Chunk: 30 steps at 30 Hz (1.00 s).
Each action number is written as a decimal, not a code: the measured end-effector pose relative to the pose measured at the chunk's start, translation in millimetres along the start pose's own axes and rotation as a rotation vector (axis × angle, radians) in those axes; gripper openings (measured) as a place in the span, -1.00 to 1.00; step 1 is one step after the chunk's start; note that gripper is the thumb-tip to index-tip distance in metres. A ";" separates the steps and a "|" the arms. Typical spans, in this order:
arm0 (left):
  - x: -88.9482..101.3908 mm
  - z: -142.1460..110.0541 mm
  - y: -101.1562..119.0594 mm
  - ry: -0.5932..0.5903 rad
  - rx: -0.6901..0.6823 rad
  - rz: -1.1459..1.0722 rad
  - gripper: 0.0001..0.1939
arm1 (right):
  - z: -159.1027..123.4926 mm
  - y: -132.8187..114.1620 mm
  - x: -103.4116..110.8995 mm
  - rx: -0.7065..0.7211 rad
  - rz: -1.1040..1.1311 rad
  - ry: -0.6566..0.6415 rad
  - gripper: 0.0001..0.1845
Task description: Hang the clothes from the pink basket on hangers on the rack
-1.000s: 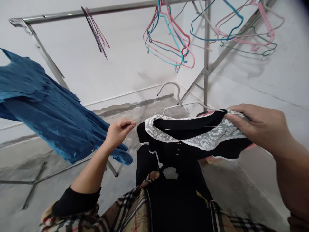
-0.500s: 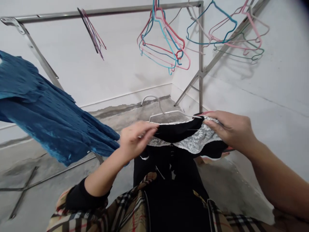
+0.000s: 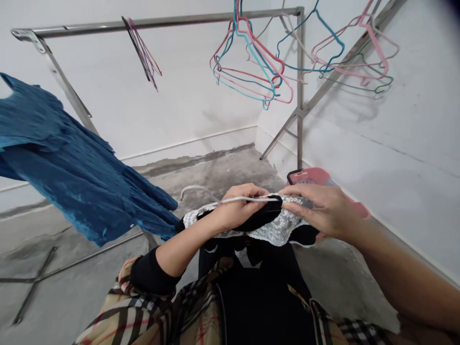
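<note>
A black bra with white lace trim [image 3: 269, 234] is spread in front of me at lap height. A white clothes hanger [image 3: 237, 199] lies along its top edge, its hook sticking out to the left. My left hand [image 3: 240, 208] is closed on the hanger and the fabric near the middle, fingertips at the black cloth. With thumb and fingers pinched, my right hand [image 3: 319, 206] grips the lace edge on the right, close to the hanger's right end. The hanger's far side is partly hidden by my left hand and the fabric.
A metal drying rack [image 3: 161, 21] spans the back, with several coloured hangers [image 3: 251, 67] on it. A blue dress [image 3: 82, 167] hangs at the left. Behind my right hand stands a pink basket [image 3: 312, 176] on the concrete floor [image 3: 230, 165].
My left hand has moved right along the bra, close to my right hand. The hanger has turned, its hook now further left and lower. More of the pink basket shows.
</note>
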State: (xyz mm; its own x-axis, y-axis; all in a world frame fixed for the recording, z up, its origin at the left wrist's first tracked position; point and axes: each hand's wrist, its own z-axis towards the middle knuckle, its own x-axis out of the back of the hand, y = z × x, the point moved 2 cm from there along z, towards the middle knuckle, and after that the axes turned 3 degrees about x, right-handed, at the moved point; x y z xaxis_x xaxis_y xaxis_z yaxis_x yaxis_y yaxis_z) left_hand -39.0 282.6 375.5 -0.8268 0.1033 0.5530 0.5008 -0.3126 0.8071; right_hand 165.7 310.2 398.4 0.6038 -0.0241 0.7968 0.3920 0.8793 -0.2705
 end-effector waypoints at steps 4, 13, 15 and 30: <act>-2.2 5.1 -5.2 -0.044 0.106 -0.270 -0.74 | -1.1 -5.9 -2.2 0.007 0.005 -0.076 -0.66; -4.4 4.4 -5.2 -0.060 0.161 -0.195 -0.78 | 0.4 -10.3 -0.8 0.001 0.088 -0.164 -0.57; -4.7 4.4 -2.9 0.096 0.074 -0.019 -0.82 | 2.2 -10.8 1.2 0.025 0.076 -0.177 -0.55; -2.7 -24.0 -3.4 0.409 -0.166 0.058 -0.56 | -0.9 12.1 9.0 -0.142 -0.095 0.132 -0.59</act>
State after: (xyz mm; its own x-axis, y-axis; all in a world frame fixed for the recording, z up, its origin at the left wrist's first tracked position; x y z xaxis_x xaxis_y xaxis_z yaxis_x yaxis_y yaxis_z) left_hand -44.5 260.7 366.3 -0.8486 -0.2907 0.4420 0.5290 -0.4574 0.7148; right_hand 176.5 320.2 401.9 0.6413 -0.1736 0.7474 0.5398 0.7943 -0.2787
